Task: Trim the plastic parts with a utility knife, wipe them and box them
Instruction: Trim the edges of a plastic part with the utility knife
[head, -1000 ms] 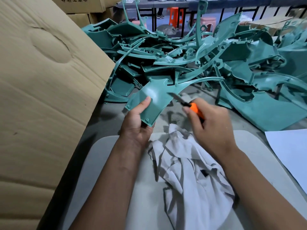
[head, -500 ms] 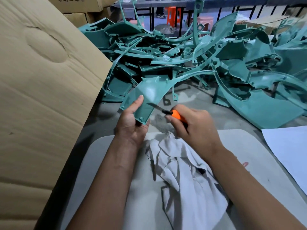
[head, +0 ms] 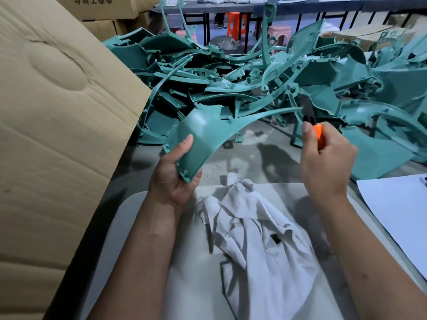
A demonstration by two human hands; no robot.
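Note:
My left hand (head: 173, 179) grips the broad lower end of a teal plastic part (head: 205, 132), thumb on its face. The part's thin curved arm sweeps right to a tip beside the knife. My right hand (head: 325, 162) holds an orange utility knife (head: 317, 132), blade pointing up near that tip. A crumpled white rag (head: 258, 239) lies on the light mat (head: 138, 239) under my forearms.
A big heap of teal plastic parts (head: 265, 72) covers the table behind. A large cardboard box flap (head: 57, 135) stands at the left. White paper (head: 397, 211) lies at the right. More cartons and stools stand far back.
My right hand swept the knife from the part's broad end near my left hand out to the right, up to the thin arm's tip. The part is tilted more toward me.

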